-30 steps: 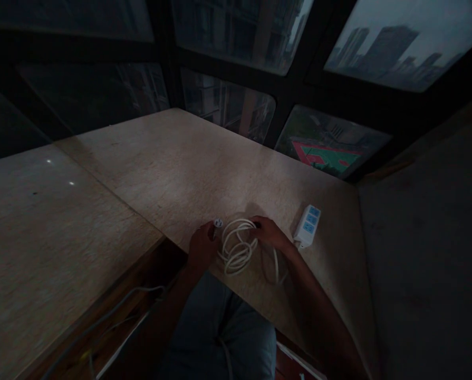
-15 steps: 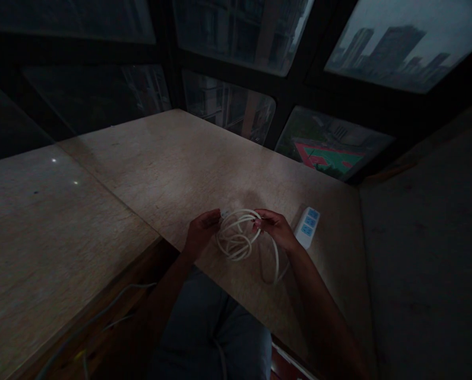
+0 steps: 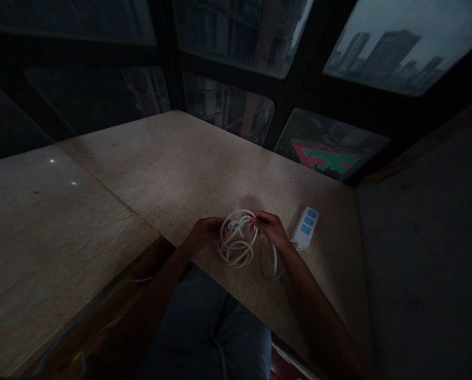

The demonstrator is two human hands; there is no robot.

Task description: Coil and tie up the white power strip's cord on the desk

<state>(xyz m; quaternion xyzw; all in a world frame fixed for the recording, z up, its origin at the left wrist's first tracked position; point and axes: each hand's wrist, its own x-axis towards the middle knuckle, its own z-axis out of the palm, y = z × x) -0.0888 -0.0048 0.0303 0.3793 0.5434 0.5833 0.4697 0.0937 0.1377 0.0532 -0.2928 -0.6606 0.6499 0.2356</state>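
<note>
A white power cord point(image 3: 236, 258) hangs in loose loops between my two hands, above the near edge of the stone-look counter. My right hand point(image 3: 270, 228) pinches the top of the loops, fingers closed on the cord. From the left, my left hand point(image 3: 207, 232) has its fingers together at the white plug point(image 3: 232, 225) on the cord's end, which shows inside the loops. Just right of my right hand lies a white power strip point(image 3: 305, 228) with blue socket faces. A length of cord drops from my right hand and curves back toward the strip.
The beige counter point(image 3: 141, 174) runs left and back to dark-framed windows point(image 3: 228, 103). A grey wall point(image 3: 421, 253) bounds the right side. Below the counter's front edge, a thin cable point(image 3: 101, 303) runs at the lower left, beside my lap point(image 3: 204, 327).
My left hand has moved slightly right and down, bringing the plug from the loops' left edge into them. My right hand keeps its hold and shifts a little left.
</note>
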